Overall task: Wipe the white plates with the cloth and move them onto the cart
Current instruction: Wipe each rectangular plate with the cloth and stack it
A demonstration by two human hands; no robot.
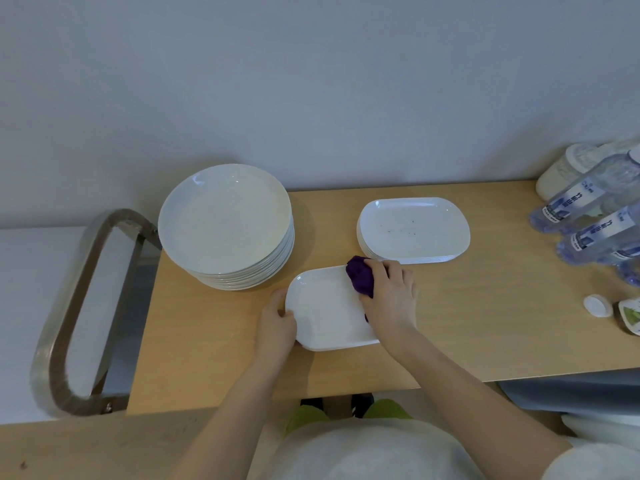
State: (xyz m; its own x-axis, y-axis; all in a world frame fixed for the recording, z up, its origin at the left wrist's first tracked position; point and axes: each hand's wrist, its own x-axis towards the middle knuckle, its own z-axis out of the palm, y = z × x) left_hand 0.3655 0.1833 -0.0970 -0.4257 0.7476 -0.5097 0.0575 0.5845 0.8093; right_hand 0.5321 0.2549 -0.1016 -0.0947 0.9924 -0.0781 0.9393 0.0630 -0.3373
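**Obs:** Your left hand [277,322] pinches the 9 o'clock edge of the rectangular plate [327,308], thumb on the rim and fingers underneath. Your right hand [389,299] has its fingers curled over the purple cloth [360,279], pressing it on the plate's 2 o'clock corner. Plate sits flat on the wooden table [214,341], near the front edge.

**Q:** Where does everything else stand?

**Obs:** Stack of rectangular plates [414,230] at 1 o'clock from the one you hold, just beside your right knuckles; its top plate shows dark specks. Stack of round plates [225,223] at 11 o'clock. Cart handle [83,306] at 9 o'clock, off the table's left end; the cart's shelf is largely hidden.

**Q:** How do I do this wipe properly?

**Obs:** Judgement only. The cloth is bunched, so its contact patch is small; flatten it under your fingers if you can. Sweep from the 2 o'clock corner toward 8 o'clock in overlapping passes, then run round the raised rim. Keep the left pinch firm so the plate does not skate toward the table edge. Mind your right elbow and the water bottles [588,209] at 3 o'clock. Whether the plate's centre is clean yet: cannot tell, too bright.
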